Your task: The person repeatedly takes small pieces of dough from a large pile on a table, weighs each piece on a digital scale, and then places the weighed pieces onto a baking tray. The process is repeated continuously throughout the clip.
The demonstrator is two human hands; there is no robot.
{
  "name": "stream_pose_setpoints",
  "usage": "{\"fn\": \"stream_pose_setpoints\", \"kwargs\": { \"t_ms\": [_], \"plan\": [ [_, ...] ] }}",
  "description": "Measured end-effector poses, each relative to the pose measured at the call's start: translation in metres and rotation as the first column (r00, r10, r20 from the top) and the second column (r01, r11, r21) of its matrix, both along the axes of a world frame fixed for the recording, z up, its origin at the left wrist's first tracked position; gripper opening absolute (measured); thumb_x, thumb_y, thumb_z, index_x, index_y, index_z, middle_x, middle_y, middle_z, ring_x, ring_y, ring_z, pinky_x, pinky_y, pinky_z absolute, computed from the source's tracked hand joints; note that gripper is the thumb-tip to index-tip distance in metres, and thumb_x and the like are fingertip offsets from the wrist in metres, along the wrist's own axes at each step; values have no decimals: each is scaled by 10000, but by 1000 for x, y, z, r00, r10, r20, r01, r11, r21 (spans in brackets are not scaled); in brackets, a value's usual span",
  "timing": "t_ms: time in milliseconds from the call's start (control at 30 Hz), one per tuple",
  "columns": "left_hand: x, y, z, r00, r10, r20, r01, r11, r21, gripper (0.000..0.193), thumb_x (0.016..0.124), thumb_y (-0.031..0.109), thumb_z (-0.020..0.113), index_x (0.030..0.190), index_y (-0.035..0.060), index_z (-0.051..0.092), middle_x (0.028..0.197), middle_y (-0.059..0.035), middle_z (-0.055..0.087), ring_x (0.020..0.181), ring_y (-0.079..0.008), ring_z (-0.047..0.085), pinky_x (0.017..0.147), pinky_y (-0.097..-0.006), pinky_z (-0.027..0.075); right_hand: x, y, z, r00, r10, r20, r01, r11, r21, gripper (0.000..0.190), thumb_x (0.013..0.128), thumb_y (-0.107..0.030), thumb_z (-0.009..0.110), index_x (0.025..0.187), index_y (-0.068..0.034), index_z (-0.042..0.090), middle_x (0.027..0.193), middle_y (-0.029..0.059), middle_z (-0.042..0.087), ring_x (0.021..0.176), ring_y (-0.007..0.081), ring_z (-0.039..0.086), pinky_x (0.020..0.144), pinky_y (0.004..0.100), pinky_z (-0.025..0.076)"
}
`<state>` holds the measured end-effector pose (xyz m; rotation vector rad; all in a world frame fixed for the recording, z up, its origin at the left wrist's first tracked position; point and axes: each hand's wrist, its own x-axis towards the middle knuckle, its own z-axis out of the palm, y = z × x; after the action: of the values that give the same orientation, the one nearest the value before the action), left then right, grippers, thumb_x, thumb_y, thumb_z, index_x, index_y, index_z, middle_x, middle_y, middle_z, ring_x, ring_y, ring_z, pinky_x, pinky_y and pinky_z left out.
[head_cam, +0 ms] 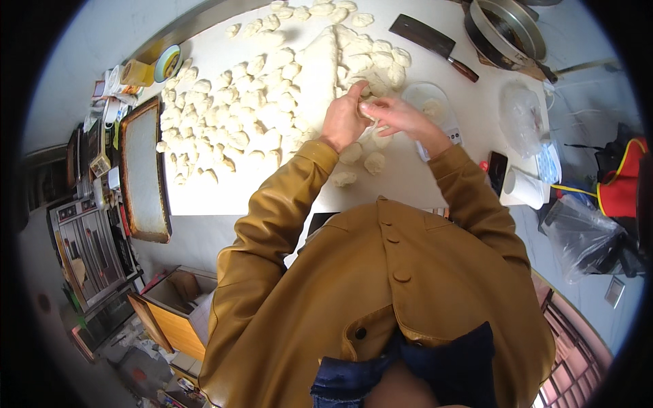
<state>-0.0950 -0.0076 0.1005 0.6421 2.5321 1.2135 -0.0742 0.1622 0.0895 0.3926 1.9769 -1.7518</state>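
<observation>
My left hand (344,118) and my right hand (400,118) meet over the white table, both gripping a small piece of dough (368,113) between their fingers. Just beyond them lies a heap of dough lumps (380,56), beside a long slab of dough (320,76). Loose dough pieces (375,162) rest on the table nearer to me. To the left spreads a large group of dough pieces (237,138). A digital kitchen scale (453,133) stands right of my right hand, with a clear dish and a bit of dough (432,108) on it.
A cleaver (426,36) lies at the back right, near metal pans (505,33). A plastic bag (521,120), a phone (497,172) and a white paper cup (523,187) are on the right. A baking tray (145,171) and a bowl (168,63) stand at the left.
</observation>
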Motion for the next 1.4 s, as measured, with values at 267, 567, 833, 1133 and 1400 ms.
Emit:
{"fn": "stream_pose_setpoints", "kwargs": {
  "t_ms": [267,567,833,1133,1400],
  "plan": [
    [-21,8,-39,949,-309,-66,307,951,-33,646,630,248,816,1193,61,562,1022,-147,667,908,-338,645,803,-391,514,29,-8,-24,917,-153,-367,186,981,55,368,810,-239,683,1086,0,645,906,106,682,802,131,624,699,270,494],
    [7,51,-43,988,-99,-116,54,938,-342,340,794,277,597,1047,50,595,862,-199,673,793,-387,643,684,-464,513,12,-22,-30,856,-358,-374,494,780,385,522,894,-456,535,972,56,600,962,264,649,917,419,613,819,453,472],
    [2,52,-29,981,-192,-13,158,842,-517,329,811,321,558,959,39,641,932,-211,674,857,-381,646,757,-449,522,17,-12,-31,892,-360,-275,442,823,356,306,834,-288,546,892,1,629,842,198,661,776,343,632,711,389,493],
    [-15,51,-15,946,-235,222,322,739,-591,354,777,302,595,943,1,678,887,-221,680,889,-350,661,801,-411,519,57,18,15,984,-9,-179,2,999,-36,351,829,-369,653,904,-28,680,749,53,651,670,136,573,618,289,456],
    [-24,33,15,982,-78,172,131,937,-323,609,721,366,701,1175,-30,608,1095,-261,637,1030,-354,625,918,-374,482,60,124,-54,906,-343,-246,422,761,493,467,833,-442,629,892,20,660,856,169,670,769,258,630,679,346,486]
  ]
}}
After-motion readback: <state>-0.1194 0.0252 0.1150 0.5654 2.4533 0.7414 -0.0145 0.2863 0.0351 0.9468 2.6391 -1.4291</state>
